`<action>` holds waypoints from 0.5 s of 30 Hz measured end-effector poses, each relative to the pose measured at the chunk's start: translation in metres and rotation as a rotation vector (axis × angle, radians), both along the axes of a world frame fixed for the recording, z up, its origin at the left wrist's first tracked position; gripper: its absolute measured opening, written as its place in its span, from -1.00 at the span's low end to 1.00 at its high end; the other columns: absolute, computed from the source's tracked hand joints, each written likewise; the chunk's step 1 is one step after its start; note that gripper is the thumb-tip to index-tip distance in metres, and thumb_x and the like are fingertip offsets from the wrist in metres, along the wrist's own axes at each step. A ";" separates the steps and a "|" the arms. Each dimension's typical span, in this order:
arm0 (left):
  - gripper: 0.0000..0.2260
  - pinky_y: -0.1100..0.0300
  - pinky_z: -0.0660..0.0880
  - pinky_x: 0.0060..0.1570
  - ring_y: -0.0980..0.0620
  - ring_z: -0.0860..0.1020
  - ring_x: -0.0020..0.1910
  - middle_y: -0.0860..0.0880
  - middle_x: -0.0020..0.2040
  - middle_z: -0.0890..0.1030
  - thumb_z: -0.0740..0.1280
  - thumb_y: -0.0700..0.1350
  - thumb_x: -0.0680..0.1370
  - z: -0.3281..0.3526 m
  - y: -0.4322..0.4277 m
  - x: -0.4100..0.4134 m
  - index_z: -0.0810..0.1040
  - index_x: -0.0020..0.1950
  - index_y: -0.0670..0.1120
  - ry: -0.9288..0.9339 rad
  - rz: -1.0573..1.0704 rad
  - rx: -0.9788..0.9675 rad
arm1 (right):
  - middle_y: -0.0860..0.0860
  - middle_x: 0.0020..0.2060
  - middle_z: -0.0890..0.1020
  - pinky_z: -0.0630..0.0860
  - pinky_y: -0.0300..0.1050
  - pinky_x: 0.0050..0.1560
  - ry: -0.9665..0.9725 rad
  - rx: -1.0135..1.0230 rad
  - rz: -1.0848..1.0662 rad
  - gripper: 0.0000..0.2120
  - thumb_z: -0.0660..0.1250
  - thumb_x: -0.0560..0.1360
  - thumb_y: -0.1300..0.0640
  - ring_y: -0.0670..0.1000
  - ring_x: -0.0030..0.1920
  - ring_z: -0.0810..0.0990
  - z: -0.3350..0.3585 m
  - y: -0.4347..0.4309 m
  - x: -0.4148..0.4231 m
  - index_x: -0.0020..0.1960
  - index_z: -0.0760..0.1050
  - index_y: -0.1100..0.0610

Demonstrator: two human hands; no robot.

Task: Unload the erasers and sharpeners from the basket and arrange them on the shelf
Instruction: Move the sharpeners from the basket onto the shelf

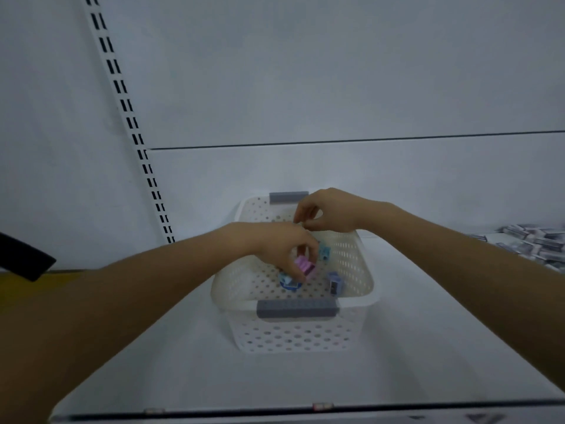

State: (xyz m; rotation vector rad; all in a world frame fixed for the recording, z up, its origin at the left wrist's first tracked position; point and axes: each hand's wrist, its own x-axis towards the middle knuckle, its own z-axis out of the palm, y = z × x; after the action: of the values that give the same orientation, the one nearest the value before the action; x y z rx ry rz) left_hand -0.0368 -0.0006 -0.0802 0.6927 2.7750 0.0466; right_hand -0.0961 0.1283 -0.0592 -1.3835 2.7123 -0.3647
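Unloading: left grip (282,250) pinched pink item (305,266) in basket (290,335); right grip (321,212) curled, hold unclear. Next move called for lifting it onto shelf (428,332).

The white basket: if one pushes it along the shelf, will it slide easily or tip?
The basket probably slides easily: thin perforated plastic holding only a few small pieces, on a smooth shelf. Tipping seems unlikely: it is broad and the load lies at the bottom. Its walls may flex slightly.
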 end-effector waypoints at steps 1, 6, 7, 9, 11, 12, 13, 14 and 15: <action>-0.68 0.26 0.37 0.04 0.12 0.39 -0.01 0.05 0.02 0.48 0.42 0.00 0.44 0.006 -0.004 -0.001 0.50 0.15 -0.05 0.012 0.016 -0.045 | 0.02 0.10 0.59 0.44 -0.18 0.13 -0.016 0.039 0.007 -0.77 0.30 0.50 0.16 -0.02 0.09 0.54 0.004 0.000 0.000 0.14 0.53 0.11; -0.67 0.19 0.40 0.07 0.08 0.40 -0.01 0.08 -0.01 0.43 0.41 0.04 0.44 0.026 -0.029 -0.003 0.48 0.16 0.01 0.098 0.113 -0.206 | 0.00 0.18 0.54 0.40 -0.19 0.13 0.008 0.337 0.027 -0.66 0.33 0.47 0.21 -0.01 0.14 0.50 0.024 -0.012 0.002 0.23 0.47 0.08; -0.66 0.20 0.40 0.05 0.08 0.40 -0.02 0.07 0.00 0.44 0.41 0.04 0.44 0.029 -0.032 -0.003 0.48 0.17 0.01 0.114 0.121 -0.209 | 0.00 0.21 0.50 0.39 -0.18 0.13 0.062 0.426 0.024 -0.62 0.34 0.47 0.20 0.00 0.16 0.48 0.024 -0.016 0.003 0.27 0.44 0.07; -0.67 0.22 0.37 -0.01 0.08 0.39 -0.02 0.05 0.01 0.45 0.41 0.04 0.44 0.035 -0.036 -0.002 0.48 0.17 0.01 0.149 0.131 -0.180 | 0.00 0.30 0.41 0.38 -0.13 0.17 0.138 0.580 -0.016 -0.51 0.35 0.46 0.21 0.03 0.23 0.43 0.019 -0.022 0.005 0.36 0.34 0.04; -0.67 0.23 0.33 -0.05 0.07 0.39 -0.01 0.05 0.01 0.44 0.41 0.03 0.44 0.039 -0.038 -0.002 0.48 0.16 0.01 0.177 0.149 -0.140 | 0.00 0.38 0.33 0.37 -0.11 0.21 0.178 0.712 -0.059 -0.42 0.35 0.46 0.23 0.05 0.31 0.37 0.010 -0.027 0.006 0.42 0.25 0.02; -0.67 0.23 0.32 -0.06 0.07 0.39 -0.01 0.06 0.00 0.43 0.41 0.02 0.44 0.040 -0.039 -0.002 0.48 0.16 0.02 0.189 0.157 -0.126 | 0.01 0.39 0.32 0.36 -0.11 0.21 0.193 0.765 -0.066 -0.39 0.35 0.46 0.23 0.06 0.32 0.36 0.005 -0.029 0.006 0.44 0.22 0.03; -0.67 0.23 0.31 -0.07 0.08 0.38 -0.01 0.06 0.00 0.42 0.41 0.02 0.44 0.040 -0.040 -0.002 0.47 0.16 0.02 0.198 0.163 -0.115 | 0.02 0.39 0.32 0.36 -0.11 0.20 0.202 0.805 -0.059 -0.39 0.35 0.46 0.23 0.06 0.32 0.36 -0.001 -0.032 0.005 0.45 0.21 0.04; -0.68 0.24 0.30 -0.08 0.08 0.38 -0.03 0.06 0.00 0.42 0.41 0.02 0.45 0.040 -0.040 -0.002 0.47 0.17 0.02 0.204 0.165 -0.106 | 0.03 0.36 0.34 0.37 -0.13 0.18 0.200 0.832 -0.040 -0.40 0.34 0.47 0.23 0.06 0.29 0.38 -0.006 -0.035 0.004 0.44 0.21 0.04; -0.68 0.24 0.30 -0.09 0.09 0.37 -0.05 0.06 0.00 0.41 0.41 0.01 0.45 0.040 -0.040 -0.002 0.47 0.17 0.02 0.204 0.165 -0.097 | 0.04 0.33 0.38 0.39 -0.14 0.15 0.192 0.849 -0.020 -0.42 0.33 0.47 0.23 0.05 0.25 0.41 -0.011 -0.037 0.003 0.43 0.22 0.05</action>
State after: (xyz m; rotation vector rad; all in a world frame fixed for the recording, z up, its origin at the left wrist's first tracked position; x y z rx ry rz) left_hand -0.0384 -0.0406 -0.0407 0.4668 2.9996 -0.1316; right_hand -0.0932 0.0915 -0.0699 -1.1460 2.4848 0.8608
